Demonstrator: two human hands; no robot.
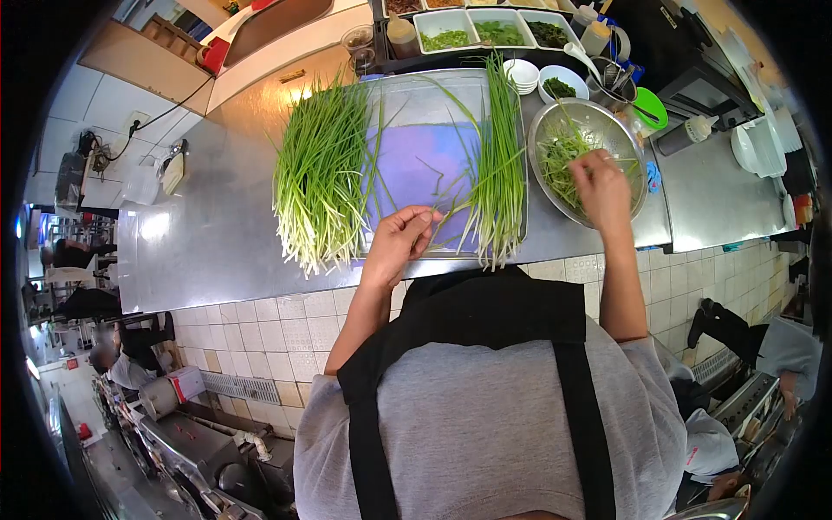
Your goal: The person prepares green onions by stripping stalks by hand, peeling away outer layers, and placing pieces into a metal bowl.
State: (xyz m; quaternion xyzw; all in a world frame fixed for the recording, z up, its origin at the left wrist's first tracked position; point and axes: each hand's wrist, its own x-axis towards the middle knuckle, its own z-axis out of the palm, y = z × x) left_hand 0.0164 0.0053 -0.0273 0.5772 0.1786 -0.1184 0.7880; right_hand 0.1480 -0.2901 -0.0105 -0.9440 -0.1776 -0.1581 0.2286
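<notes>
Long green onions with white ends lie in a large pile (322,173) on the left of a metal tray (416,87) and in a narrower bunch (500,165) on its right. Between them, over the tray's purple-blue surface, my left hand (404,238) pinches a thin green stem at its fingertips. My right hand (601,192) hangs over a metal colander (637,195) that holds trimmed green scraps (559,156). Its fingers are curled, and what they hold, if anything, is too small to tell. A few loose stems lie between the two piles.
Beyond the tray stand containers of chopped greens (498,33), squeeze bottles (401,36), stacked white bowls (521,74) and a green bowl (650,108). The steel counter (208,234) ends at my waist. Other people work at the far left and lower right.
</notes>
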